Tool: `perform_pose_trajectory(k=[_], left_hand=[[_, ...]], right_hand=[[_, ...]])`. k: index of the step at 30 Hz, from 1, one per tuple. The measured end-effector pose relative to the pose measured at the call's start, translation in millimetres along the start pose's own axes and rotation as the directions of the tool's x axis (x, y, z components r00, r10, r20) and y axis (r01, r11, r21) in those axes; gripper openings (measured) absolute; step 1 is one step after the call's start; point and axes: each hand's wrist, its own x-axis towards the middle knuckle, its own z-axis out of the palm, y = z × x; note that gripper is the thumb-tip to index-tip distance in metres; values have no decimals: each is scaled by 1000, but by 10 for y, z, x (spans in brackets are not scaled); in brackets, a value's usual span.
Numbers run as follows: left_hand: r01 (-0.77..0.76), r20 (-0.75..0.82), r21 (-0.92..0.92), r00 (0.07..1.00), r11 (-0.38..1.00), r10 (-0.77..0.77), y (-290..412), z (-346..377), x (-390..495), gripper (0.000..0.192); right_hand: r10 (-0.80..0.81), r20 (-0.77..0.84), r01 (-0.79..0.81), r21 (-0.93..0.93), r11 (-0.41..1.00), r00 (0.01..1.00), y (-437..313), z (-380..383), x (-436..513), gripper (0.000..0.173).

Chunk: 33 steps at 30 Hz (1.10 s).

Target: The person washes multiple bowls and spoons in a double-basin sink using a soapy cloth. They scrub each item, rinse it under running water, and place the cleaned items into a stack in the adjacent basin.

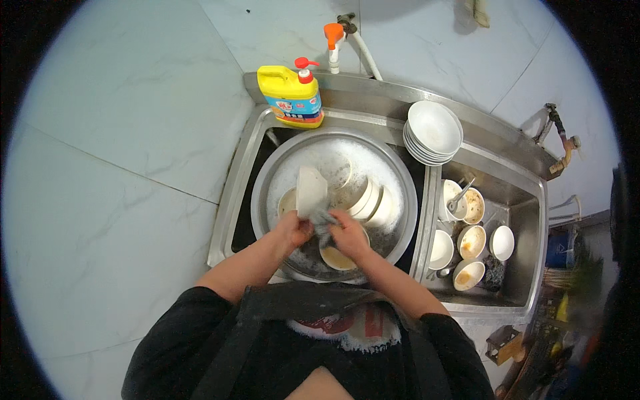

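My left hand point(296, 229) grips the lower rim of a tilted white bowl point(311, 192) above a large round metal basin point(261, 165). A grey scrubbing cloth or pad point(322, 223), blurred, is held in my right hand point(349, 235) at the bowl's near edge. Foamy water point(310, 150) fills the basin. Several white bowls point(381, 207) lean together in it on the right, and another bowl point(339, 257) lies under my right hand.
A yellow detergent jug point(292, 95) stands behind the basin. Stacked white bowls point(434, 130) rest on the sink ledge. The right sink compartment point(520, 225) holds several soiled bowls point(472, 242), a spoon point(460, 195) and a dark scouring pad point(493, 273). An orange-handled tap point(333, 37) is on the wall.
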Motion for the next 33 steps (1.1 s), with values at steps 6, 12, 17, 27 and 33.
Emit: perform_pose_trajectory(k=[6, 12, 17, 27, 33], left_hand=[[139, 337, 226, 917, 964, -211, -150, 3, -155, 21], [21, 489, 527, 810, 850, -323, -49, 261, -582, 36], [-564, 691, 525, 720, 638, 68, -65, 441, -578, 44], [-651, 496, 759, 606, 29, 622, -142, 574, -515, 45], [-820, 820, 569, 572, 62, 36, -264, 619, -528, 41]], right_hand=[[-618, 25, 442, -722, 533, 786, -868, -23, 237, 38], [83, 213, -88, 11, 996, 973, -968, -579, 747, 29], [352, 37, -227, 826, 516, 935, -590, -205, 226, 33], [162, -90, -86, 550, 831, 983, -454, -394, -348, 58], [609, -361, -115, 790, 601, 706, -147, -1407, -858, 48]])
